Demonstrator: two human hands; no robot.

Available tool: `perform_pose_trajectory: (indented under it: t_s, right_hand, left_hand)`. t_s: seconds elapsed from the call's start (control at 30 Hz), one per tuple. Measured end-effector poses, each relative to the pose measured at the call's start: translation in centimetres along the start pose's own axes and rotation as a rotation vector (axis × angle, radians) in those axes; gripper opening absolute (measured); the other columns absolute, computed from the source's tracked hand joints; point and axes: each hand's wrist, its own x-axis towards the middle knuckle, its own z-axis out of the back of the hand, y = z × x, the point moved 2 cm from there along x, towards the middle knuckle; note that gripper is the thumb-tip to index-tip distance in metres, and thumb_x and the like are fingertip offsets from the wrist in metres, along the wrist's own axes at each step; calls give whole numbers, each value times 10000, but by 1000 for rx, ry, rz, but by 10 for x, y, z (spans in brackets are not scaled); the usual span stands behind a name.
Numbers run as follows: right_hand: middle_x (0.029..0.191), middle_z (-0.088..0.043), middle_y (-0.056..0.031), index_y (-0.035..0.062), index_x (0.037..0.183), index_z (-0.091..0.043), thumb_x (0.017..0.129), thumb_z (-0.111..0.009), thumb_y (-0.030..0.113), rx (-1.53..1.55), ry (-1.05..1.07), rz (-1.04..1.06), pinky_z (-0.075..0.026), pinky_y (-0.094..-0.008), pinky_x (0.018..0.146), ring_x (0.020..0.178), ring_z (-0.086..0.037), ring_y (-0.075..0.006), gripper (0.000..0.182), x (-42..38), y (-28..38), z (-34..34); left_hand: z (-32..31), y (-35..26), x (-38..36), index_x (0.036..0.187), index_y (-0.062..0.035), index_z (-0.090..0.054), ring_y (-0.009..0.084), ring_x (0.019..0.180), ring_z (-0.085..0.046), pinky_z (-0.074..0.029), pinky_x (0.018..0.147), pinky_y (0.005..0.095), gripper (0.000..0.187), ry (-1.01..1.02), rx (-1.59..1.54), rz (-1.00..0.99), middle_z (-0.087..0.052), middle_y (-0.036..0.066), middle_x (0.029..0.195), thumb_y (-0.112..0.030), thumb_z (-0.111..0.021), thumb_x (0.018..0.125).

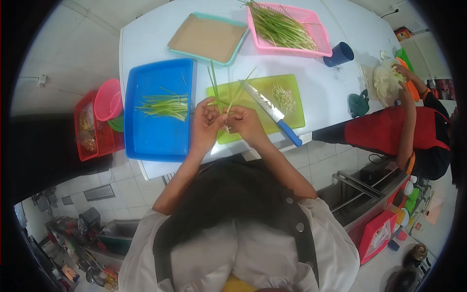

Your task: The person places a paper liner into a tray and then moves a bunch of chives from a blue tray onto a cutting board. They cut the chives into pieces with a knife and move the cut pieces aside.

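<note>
Both hands meet over the left part of a green cutting board. My left hand and my right hand pinch a green onion between them, its leaves spreading upward in a V and its pale end below. To the right, a knife with a blue handle lies across the board, beside a pile of chopped pieces. Left of my hands stands a blue tray with a bunch of cut green stalks in it.
Behind the board are a tray with a brown bottom, a pink basket of green onions and a dark blue cup. At right, a co-worker in a red apron handles leafy vegetables. A pink bowl sits left.
</note>
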Motion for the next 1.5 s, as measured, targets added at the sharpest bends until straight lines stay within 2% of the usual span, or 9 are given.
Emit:
perform_pose_trajectory:
  t_s: [0.2,0.4,0.57,0.87,0.93,0.97,1.1,1.2,1.5]
  right_hand:
    - [908,-748,-42,31,1097,-696,964,-726,119,67,-97,-144,-572,-251,706,825,-718,-113,163,-6,1,2]
    - [969,-743,-115,-18,1192,-657,980,-682,103,229,-302,23,-599,-293,719,802,-733,-193,245,-4,-17,31]
    - [933,-708,-226,-38,1077,-724,970,-647,132,-896,-343,196,-563,-422,702,791,-737,-306,215,-16,17,60]
    - [912,-714,-199,5,1100,-735,919,-651,94,-1556,-223,245,-531,-494,797,855,-681,-392,218,25,17,70]
    - [928,-725,-170,13,1103,-728,930,-673,103,-1602,-291,554,-542,-452,797,853,-700,-343,203,15,29,51]
    - [936,-730,-156,17,1105,-725,935,-684,108,-1613,-319,714,-547,-430,797,852,-709,-318,197,8,37,37]
    - [950,-756,-76,-4,1076,-697,914,-775,71,-691,5,147,-554,-275,762,835,-704,-140,195,-2,27,5]
    - [939,-741,-39,-7,1056,-698,924,-767,40,-343,52,141,-554,-256,777,859,-684,-96,156,0,-1,-6]
    - [894,-724,-59,0,1086,-681,914,-767,47,-494,-118,255,-555,-261,735,804,-679,-92,197,-15,1,-14]
  left_hand:
    - [7,3,-5,1411,-9,-480,135,981,-677,-545,842,262,553,-85,-39,37,-673,65,1030,51,-733,923]
    - [12,-8,-14,1363,4,-533,135,964,-688,-536,879,251,502,-177,-23,-91,-705,85,1041,60,-742,911]
    - [30,-3,-17,1347,-20,-545,193,1022,-709,-562,889,306,470,-373,-189,39,-722,111,1113,9,-753,927]
    - [34,6,-28,1327,-29,-556,238,1097,-713,-578,924,357,452,-342,-308,214,-724,141,1199,24,-745,921]
    - [33,5,-30,1330,-18,-553,246,1106,-713,-579,941,366,459,-312,-296,222,-722,148,1211,40,-740,915]
    - [31,2,-30,1331,-11,-550,250,1107,-713,-580,948,370,462,-298,-281,223,-721,152,1215,47,-736,913]
    - [27,4,-34,1330,16,-544,233,1055,-727,-597,921,351,469,-291,-287,227,-739,149,1142,47,-743,906]
    - [22,3,-34,1294,12,-579,189,986,-731,-604,870,319,436,-291,-246,238,-750,119,1071,16,-769,901]
    - [17,9,-31,1148,-8,-659,98,838,-693,-564,731,244,293,-280,-118,274,-750,65,978,-50,-805,897]
